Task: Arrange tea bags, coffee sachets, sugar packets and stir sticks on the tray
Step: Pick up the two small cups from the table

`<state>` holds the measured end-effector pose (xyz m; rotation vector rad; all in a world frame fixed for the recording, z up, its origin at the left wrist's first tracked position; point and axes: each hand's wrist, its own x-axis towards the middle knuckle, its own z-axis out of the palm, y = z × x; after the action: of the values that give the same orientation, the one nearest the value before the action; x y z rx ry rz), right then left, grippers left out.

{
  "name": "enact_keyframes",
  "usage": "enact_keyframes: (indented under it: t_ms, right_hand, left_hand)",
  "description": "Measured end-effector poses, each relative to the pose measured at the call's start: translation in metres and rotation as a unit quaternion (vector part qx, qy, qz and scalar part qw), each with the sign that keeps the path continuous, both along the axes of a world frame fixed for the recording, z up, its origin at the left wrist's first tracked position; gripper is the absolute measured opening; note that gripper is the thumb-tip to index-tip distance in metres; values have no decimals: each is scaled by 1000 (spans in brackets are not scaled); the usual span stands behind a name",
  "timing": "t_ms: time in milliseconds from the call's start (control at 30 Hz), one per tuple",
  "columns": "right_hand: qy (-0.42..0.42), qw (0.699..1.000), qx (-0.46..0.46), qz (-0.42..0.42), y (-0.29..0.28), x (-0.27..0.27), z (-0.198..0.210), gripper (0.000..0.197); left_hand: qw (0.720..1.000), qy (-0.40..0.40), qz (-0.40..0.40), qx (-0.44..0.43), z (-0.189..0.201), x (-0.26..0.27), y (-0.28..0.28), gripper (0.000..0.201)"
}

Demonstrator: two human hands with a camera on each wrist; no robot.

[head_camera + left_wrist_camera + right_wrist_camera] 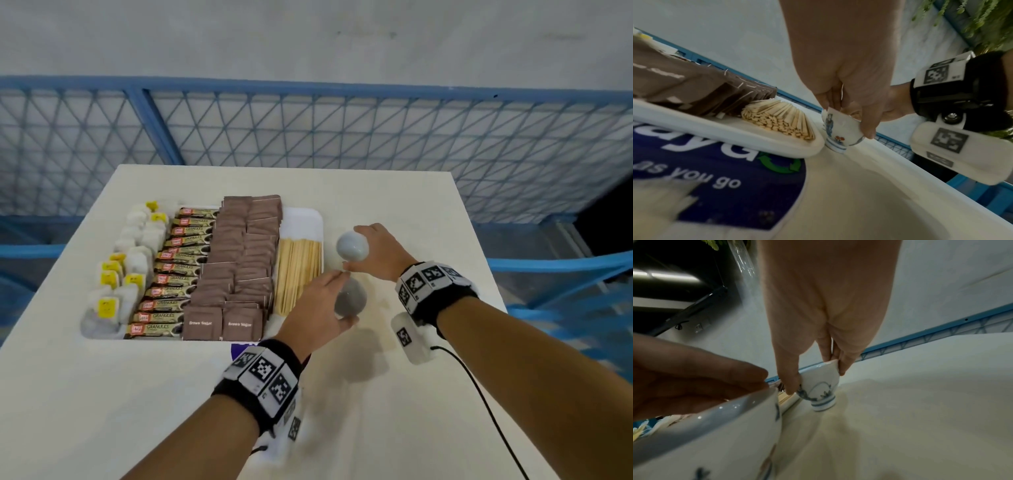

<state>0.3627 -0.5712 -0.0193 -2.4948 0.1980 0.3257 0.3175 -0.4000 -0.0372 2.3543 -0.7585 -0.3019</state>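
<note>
The white tray [308,214] holds rows of tea bags [133,253], coffee sachets [178,270], brown sugar packets [239,260] and a bundle of wooden stir sticks [296,270]. Two small painted cups stand just right of the tray. My left hand [344,297] grips the nearer cup [354,305] from above by its rim. In the left wrist view this cup [838,133] tilts with its foot at the table by the tray corner [809,151]. My right hand [354,250] grips the farther cup [349,241], which the right wrist view shows as a blue-striped cup [822,394] pinched by thumb and fingers.
The white table [428,222] carries a dark blue printed sheet [725,186] under the tray's near edge. A blue mesh fence [308,130] runs behind the table. A black cable [479,394] trails from my right wrist over the table's right side.
</note>
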Motion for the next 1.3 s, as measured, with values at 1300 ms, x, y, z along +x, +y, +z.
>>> enact_keyframes:
  t_ms: [1300]
  right_hand:
    - [-72, 993, 92, -17, 5, -3, -11, 69]
  left_hand:
    - [994, 20, 101, -36, -8, -13, 0, 50]
